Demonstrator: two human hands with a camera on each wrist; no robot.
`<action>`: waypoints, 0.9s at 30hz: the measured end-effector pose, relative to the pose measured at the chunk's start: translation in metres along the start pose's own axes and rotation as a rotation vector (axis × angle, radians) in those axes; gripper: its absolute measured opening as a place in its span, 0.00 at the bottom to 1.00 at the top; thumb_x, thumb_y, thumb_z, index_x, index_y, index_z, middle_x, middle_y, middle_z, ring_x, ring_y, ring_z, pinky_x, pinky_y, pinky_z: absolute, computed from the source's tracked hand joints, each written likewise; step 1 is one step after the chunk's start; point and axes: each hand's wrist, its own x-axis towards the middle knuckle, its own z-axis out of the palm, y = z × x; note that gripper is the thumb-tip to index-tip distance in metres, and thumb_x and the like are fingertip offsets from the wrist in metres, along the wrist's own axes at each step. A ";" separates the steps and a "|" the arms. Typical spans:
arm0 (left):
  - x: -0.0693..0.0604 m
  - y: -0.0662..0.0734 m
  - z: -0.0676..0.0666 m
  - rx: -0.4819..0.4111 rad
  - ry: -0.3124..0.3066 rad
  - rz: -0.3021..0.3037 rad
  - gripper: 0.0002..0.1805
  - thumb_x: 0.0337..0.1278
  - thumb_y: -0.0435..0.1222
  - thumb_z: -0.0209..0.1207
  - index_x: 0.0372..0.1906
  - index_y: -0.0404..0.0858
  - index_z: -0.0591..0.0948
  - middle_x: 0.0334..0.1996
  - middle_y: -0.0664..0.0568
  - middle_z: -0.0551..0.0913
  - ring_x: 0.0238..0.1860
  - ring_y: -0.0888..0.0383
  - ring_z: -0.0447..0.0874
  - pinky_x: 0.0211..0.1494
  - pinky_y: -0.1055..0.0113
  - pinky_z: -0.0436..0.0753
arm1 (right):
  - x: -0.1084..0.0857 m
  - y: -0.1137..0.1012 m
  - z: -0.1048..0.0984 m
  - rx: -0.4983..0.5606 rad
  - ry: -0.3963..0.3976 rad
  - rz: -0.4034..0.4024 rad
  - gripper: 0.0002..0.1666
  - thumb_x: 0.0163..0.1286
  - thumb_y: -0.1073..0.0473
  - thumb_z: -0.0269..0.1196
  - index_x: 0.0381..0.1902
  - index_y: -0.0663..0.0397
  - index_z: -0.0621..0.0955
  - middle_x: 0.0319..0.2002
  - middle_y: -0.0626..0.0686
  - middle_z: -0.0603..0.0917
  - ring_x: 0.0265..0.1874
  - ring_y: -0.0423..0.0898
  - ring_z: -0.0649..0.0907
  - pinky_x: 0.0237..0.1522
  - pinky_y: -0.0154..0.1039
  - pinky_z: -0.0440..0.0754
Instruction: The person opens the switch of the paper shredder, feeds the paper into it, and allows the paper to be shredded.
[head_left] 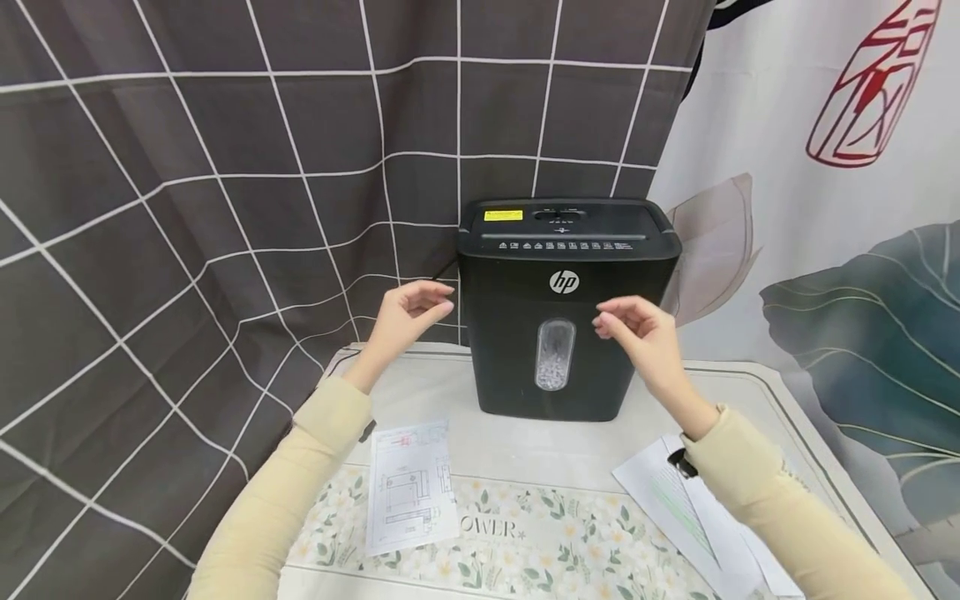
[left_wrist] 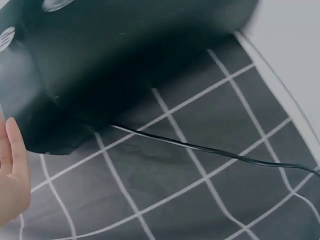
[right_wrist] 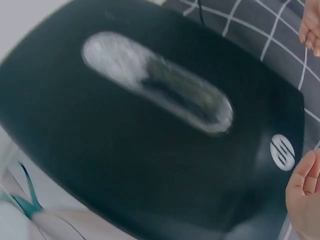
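Note:
A black HP paper shredder (head_left: 510, 333) stands upright at the back of the table, its slot on top and a clear oval window (head_left: 556, 354) in front with shreds behind it. My left hand (head_left: 405, 321) is raised beside the shredder's left edge, fingers gently bent, a gap between them and the thumb, nothing held. In front of the shredder's right side hovers my right hand (head_left: 643, 332), also without anything in it, its fingers loosely bent above the thumb. The right wrist view shows the window (right_wrist: 120, 60) close up and the right hand (right_wrist: 305, 195) near the logo.
A printed sheet with a line drawing (head_left: 411, 492) lies at the table's front left. More papers (head_left: 667, 500) overlap at the right, partly under the right forearm. A black power cord (left_wrist: 200, 148) runs from the shredder. Dark checked cloth (head_left: 225, 208) hangs behind and left.

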 end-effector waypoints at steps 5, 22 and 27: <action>-0.023 -0.024 0.003 -0.014 0.013 -0.060 0.11 0.53 0.26 0.62 0.42 0.25 0.80 0.35 0.30 0.83 0.30 0.73 0.81 0.38 0.79 0.79 | -0.029 0.024 0.002 -0.036 -0.012 0.056 0.07 0.63 0.77 0.57 0.37 0.83 0.74 0.27 0.41 0.86 0.25 0.35 0.84 0.31 0.27 0.82; -0.083 -0.112 0.010 0.189 -0.152 -0.243 0.15 0.54 0.27 0.61 0.47 0.26 0.78 0.39 0.33 0.83 0.41 0.42 0.82 0.45 0.62 0.83 | -0.102 0.079 0.036 -0.080 -0.057 0.281 0.10 0.64 0.74 0.57 0.40 0.81 0.75 0.28 0.42 0.85 0.25 0.34 0.83 0.29 0.28 0.83; -0.103 -0.139 0.011 0.288 -0.181 -0.339 0.15 0.52 0.26 0.61 0.48 0.29 0.79 0.41 0.35 0.83 0.43 0.44 0.82 0.50 0.55 0.81 | -0.118 0.086 0.052 -0.104 -0.070 0.402 0.11 0.62 0.74 0.58 0.42 0.78 0.75 0.31 0.60 0.84 0.25 0.33 0.82 0.30 0.29 0.83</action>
